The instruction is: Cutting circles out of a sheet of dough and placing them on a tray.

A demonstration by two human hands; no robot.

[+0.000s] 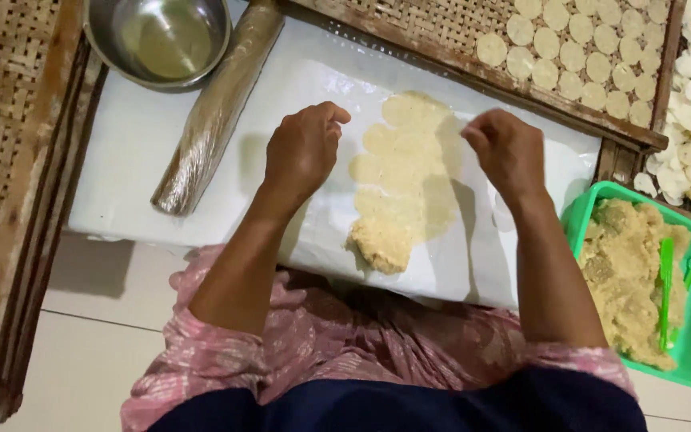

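Head: hands point(405, 148) perhaps pinching clear film point(457, 264).

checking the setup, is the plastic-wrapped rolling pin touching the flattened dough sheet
Apart. The head view shows bare white board between the rolling pin and the dough sheet.

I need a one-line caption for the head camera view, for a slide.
Two hands, left hand and right hand, hover over flattened dough on a white board, beside a wrapped rolling pin.
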